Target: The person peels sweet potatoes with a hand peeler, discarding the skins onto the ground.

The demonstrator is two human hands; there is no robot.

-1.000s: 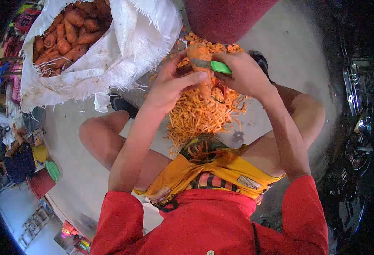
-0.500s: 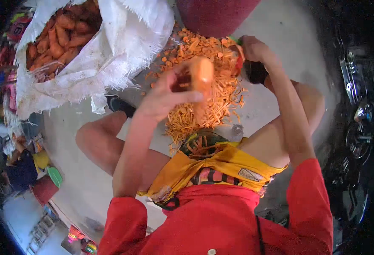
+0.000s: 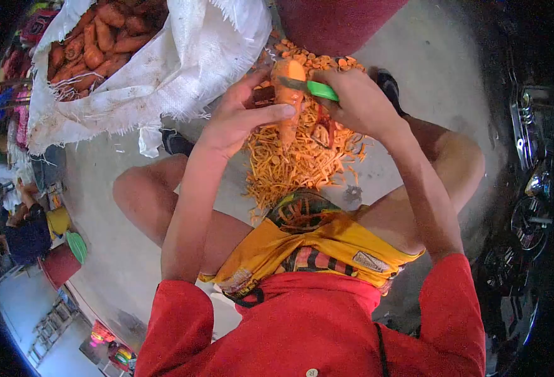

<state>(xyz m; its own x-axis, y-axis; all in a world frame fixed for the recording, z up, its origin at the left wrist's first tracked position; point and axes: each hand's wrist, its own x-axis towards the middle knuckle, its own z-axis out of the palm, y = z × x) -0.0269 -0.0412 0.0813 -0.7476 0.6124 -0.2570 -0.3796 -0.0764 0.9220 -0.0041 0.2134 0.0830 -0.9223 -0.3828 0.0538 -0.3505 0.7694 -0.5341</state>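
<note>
My left hand (image 3: 239, 119) is wrapped round a partly peeled carrot (image 3: 288, 116), thumb along its side. The carrot points toward me with its thin end down, and its thick end is bright and smooth. In my right hand (image 3: 362, 100) is a green-handled knife (image 3: 322, 91), whose grey blade lies across the upper part of the carrot. A dark brown piece (image 3: 264, 94) shows between my left fingers and the carrot. Beneath both hands, a heap of carrot peelings (image 3: 302, 166) covers the floor, with round carrot slices (image 3: 318, 61) at its far side.
At the upper left stands an open white woven sack (image 3: 182, 69) full of carrots (image 3: 104, 38). A dark red tub (image 3: 346, 22) is beyond the heap. Motorcycle parts (image 3: 528, 163) line the right edge. Another person (image 3: 28, 229) is at the far left, by a red bucket (image 3: 63, 264).
My right hand has come in from the right side of the heap, bringing the knife onto the carrot. The left hand with the carrot has shifted slightly left and away from me.
</note>
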